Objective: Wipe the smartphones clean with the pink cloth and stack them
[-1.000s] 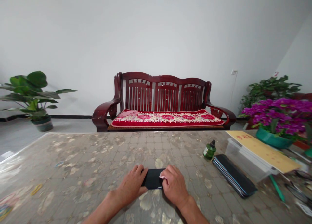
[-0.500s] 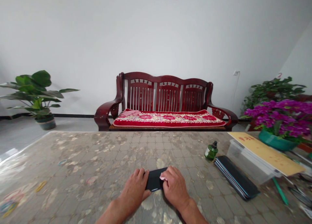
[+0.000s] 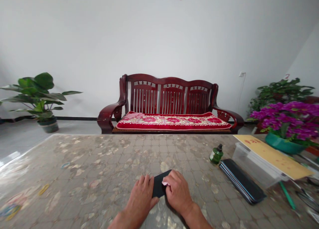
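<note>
A dark, flat phone lies low over the near middle of the table, tilted a little. My left hand is closed round its left end, thumb along the near edge. Between the fingers of my right hand is a small pale pink cloth, pressed against the phone's right part. Most of that cloth is hidden by the fingers. To the right, a stack of slim dark phone-like slabs lies near a green bottle with a black cap.
A clear plastic box with a tan envelope on top stands right, near purple flowers in a teal bowl. A green pen lies in front. Rubber bands lie left on the patterned table; a wooden bench stands behind.
The phone has turned slightly in my hands, its top face now duller, without the bright reflection. My left hand has shifted slightly right; my right hand with the cloth has moved slightly left.
</note>
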